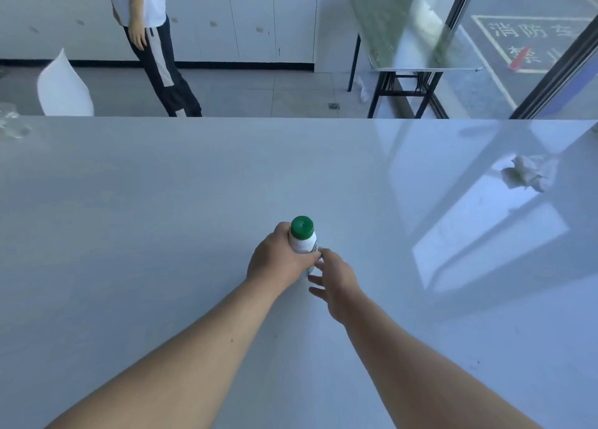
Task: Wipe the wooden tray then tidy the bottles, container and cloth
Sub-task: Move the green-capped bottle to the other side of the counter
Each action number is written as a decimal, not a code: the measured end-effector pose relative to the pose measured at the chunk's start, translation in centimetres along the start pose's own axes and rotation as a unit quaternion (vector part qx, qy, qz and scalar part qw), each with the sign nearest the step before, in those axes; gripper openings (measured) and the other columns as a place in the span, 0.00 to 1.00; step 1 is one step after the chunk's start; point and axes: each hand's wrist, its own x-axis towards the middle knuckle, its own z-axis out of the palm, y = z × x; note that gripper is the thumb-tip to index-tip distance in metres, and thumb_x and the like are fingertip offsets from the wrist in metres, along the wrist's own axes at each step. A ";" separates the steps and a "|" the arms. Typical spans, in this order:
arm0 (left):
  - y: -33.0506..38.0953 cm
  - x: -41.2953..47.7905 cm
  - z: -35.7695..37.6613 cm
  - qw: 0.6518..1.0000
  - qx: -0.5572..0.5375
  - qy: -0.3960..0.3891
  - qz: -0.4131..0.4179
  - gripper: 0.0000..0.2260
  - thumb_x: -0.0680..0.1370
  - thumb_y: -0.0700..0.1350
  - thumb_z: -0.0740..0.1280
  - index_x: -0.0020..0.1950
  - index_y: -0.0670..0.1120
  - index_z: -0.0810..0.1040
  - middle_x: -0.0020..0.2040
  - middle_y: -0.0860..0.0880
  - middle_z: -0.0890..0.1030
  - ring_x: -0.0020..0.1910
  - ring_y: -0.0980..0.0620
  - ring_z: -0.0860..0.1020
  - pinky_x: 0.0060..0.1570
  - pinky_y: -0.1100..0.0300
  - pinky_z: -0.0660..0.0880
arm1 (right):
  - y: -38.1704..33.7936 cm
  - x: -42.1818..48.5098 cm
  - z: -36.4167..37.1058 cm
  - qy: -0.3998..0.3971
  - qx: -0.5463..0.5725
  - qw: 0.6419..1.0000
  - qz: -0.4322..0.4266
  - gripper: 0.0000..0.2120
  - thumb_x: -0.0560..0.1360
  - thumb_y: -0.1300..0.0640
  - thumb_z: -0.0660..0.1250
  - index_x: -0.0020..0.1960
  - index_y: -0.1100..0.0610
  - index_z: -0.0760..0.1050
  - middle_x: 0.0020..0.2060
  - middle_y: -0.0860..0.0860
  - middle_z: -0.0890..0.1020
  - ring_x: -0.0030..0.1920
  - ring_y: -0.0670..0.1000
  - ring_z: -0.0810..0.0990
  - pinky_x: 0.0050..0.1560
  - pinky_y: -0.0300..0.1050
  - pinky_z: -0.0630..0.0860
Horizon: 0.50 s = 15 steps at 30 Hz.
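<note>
A small white bottle [304, 242] with a green cap stands upright near the middle of the white table [161, 218]. My left hand [278, 258] is wrapped around its body from the left. Beside the bottle on the right is my right hand [336, 281], fingers spread, fingertips at or just off the bottle's lower part. A crumpled white cloth [530, 176] lies on the table at the far right. No wooden tray or container is in view.
A crumpled clear plastic item [11, 124] sits at the table's far left edge. Beyond the table stand a person [152, 40], a white pillow-like object [63, 88], white cabinets [252, 24] and a folding table [411, 40] by a glass wall.
</note>
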 end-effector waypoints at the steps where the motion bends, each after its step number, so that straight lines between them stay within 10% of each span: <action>1: 0.0 0.0 -0.3 1.000 -0.008 -0.010 0.004 0.31 0.65 0.64 0.78 0.64 0.59 0.71 0.56 0.60 0.80 0.55 0.52 0.79 0.52 0.53 0.78 | -0.1 -0.1 -0.2 -0.001 -0.008 1.000 -0.004 0.13 0.80 0.46 0.60 0.60 0.47 0.79 0.57 0.47 0.80 0.56 0.53 0.82 0.62 0.56 0.79; 4: 1.1 -0.2 -2.2 1.000 -0.012 0.013 0.024 0.43 0.64 0.71 0.75 0.75 0.59 0.66 0.72 0.55 0.74 0.69 0.50 0.73 0.62 0.52 0.73 | -0.5 -0.8 -1.9 0.015 -0.064 0.997 -0.047 0.22 0.81 0.43 0.60 0.72 0.49 0.73 0.62 0.47 0.79 0.64 0.55 0.79 0.67 0.56 0.76; 8: 5.7 -1.0 -3.6 0.983 0.070 0.084 0.148 0.36 0.68 0.72 0.66 0.72 0.57 0.72 0.72 0.56 0.75 0.72 0.52 0.68 0.62 0.54 0.70 | -1.2 -3.4 -7.9 0.129 -0.245 0.948 -0.158 0.30 0.79 0.37 0.60 0.77 0.50 0.69 0.73 0.50 0.76 0.71 0.53 0.73 0.65 0.50 0.71; 15: 18.7 -5.5 6.6 0.882 0.345 -0.068 0.313 0.38 0.71 0.69 0.68 0.77 0.55 0.66 0.74 0.54 0.71 0.72 0.47 0.66 0.67 0.50 0.68 | -1.4 -13.4 -26.1 0.321 -0.473 0.801 -0.176 0.39 0.74 0.29 0.58 0.79 0.48 0.64 0.75 0.46 0.71 0.76 0.54 0.65 0.73 0.51 0.66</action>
